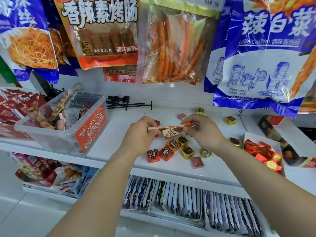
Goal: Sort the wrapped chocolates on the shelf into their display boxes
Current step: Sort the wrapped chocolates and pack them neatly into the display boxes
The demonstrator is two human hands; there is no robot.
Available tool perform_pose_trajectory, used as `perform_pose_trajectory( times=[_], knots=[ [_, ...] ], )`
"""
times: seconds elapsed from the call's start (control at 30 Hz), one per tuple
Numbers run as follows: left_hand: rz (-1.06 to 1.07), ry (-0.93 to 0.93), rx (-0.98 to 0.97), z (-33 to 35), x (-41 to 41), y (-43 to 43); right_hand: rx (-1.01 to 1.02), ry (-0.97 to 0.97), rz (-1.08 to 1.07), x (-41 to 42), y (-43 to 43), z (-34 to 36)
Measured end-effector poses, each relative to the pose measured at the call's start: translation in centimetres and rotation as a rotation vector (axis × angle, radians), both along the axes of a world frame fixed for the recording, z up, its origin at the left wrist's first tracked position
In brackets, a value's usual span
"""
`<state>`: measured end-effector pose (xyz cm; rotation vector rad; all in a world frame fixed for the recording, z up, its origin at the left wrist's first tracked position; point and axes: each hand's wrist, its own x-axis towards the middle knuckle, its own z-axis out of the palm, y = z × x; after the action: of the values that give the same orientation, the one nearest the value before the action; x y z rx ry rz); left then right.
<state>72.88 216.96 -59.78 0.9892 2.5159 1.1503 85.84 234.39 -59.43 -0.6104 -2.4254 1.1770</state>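
Both hands hold a cluster of flat wrapped chocolate bars (171, 130) above the white shelf (119, 139). My left hand (140, 132) pinches their left ends and also holds a small red chocolate. My right hand (200, 129) pinches the orange right ends. Below them lie loose wrapped chocolates: red ones (159, 153), an orange one (172, 144), gold ones (187, 151) and a pink square (197, 162). More gold pieces (230, 120) sit farther back. A white display box (263, 153) at the right holds red and gold chocolates.
A clear plastic tub (68, 127) of snack sticks stands at the left of the shelf. Large snack bags (102, 31) hang above. A dark open box (273, 134) lies at the far right. Packets (188, 199) fill the shelf below.
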Motion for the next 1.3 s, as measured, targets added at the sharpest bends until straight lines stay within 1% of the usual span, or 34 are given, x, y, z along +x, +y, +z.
perform_pose_trajectory(
  times=[0.07,0.13,0.3,0.37,0.47,0.53,0.57,0.67,0.73,0.77,0.9,1.03,1.1,1.23,1.3],
  knots=[
    [-0.047,-0.116,0.130,0.5,0.4,0.1,-0.054,0.052,-0.004,0.0,-0.3,0.1],
    [-0.091,-0.187,0.196,0.7,0.8,0.1,-0.081,0.097,-0.024,-0.3,-0.8,0.0],
    [-0.136,-0.156,0.192,0.4,0.9,-0.2,-0.150,0.144,-0.070,-1.0,-2.0,0.3],
    [-0.127,-0.117,0.173,0.5,0.9,-0.6,-0.159,0.148,-0.064,-1.5,-2.8,0.5],
    [0.006,-0.001,0.169,1.0,0.1,-2.1,-0.009,0.104,-0.064,-2.3,-3.7,0.6],
    [0.138,0.067,0.162,1.0,-1.2,-3.7,0.019,0.044,-0.025,-2.7,-4.3,0.3],
    [0.199,0.091,0.150,0.9,-1.8,-4.6,0.035,-0.002,0.030,-3.0,-4.8,0.1],
    [0.323,0.065,0.099,0.1,-3.0,-6.8,0.195,-0.144,0.195,-4.4,-6.3,-0.9],
    [0.359,0.055,0.061,-1.0,-3.7,-8.0,0.299,-0.193,0.234,-5.6,-7.3,-1.3],
    [0.365,0.054,0.050,-1.5,-4.0,-8.4,0.318,-0.210,0.236,-6.1,-7.6,-1.4],
    [0.350,0.047,0.064,-1.9,-4.2,-9.3,0.342,-0.242,0.189,-7.6,-8.3,-1.8],
    [0.234,0.027,0.005,-2.0,-4.3,-9.8,0.370,-0.252,0.125,-7.4,-7.6,-2.2],
    [0.180,0.015,-0.012,-2.1,-4.4,-9.9,0.333,-0.260,0.112,-6.7,-7.0,-2.0],
    [0.149,0.045,0.027,-1.8,-4.0,-9.1,0.275,-0.125,0.080,-3.7,-5.5,-0.8],
    [0.150,0.051,0.053,-1.2,-3.3,-8.2,0.288,-0.118,0.055,-1.0,-4.8,-0.6]
  ],
)
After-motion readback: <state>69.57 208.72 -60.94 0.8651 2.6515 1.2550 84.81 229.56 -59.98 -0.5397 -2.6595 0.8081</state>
